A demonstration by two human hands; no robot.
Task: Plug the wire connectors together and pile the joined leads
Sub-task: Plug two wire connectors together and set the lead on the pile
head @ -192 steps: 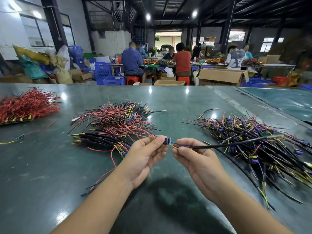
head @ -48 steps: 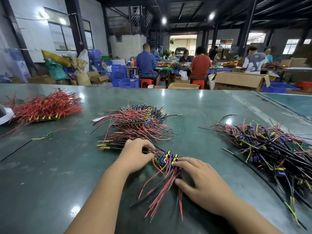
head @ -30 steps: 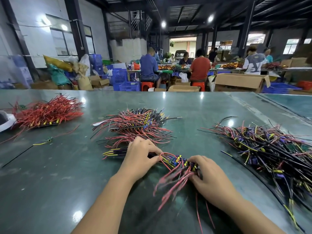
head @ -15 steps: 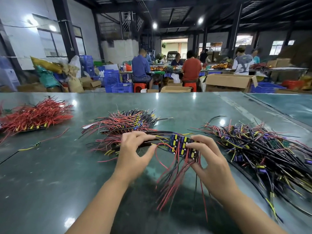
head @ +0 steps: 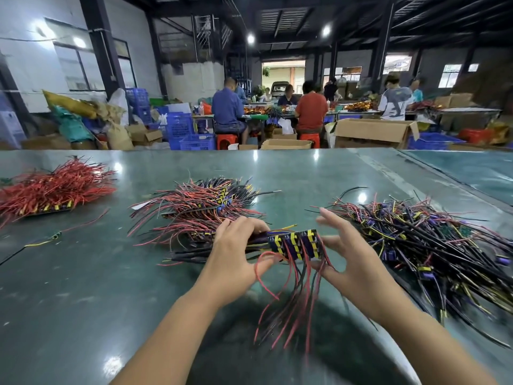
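A bundle of joined leads (head: 295, 244), its blue and yellow connectors lined up in a row, is lifted off the green table (head: 83, 287). Its red and black wire tails hang down towards me. My left hand (head: 233, 254) grips the bundle's black-sleeved end, fingers curled over it and thumb under. My right hand (head: 352, 262) sits just right of the connector row with fingers spread and straight, its thumb next to the hanging wires. Behind my left hand lies the pile of joined leads (head: 200, 209).
A heap of loose black, purple and yellow leads (head: 422, 240) covers the table on the right. A heap of red leads (head: 55, 187) lies far left, and one stray lead (head: 55, 236) nearer. People work at tables beyond the far edge, among boxes and crates.
My right hand has let go of the connector row and spread its fingers. The bundle, picked up off the table a second ago, now hangs from my left hand alone.
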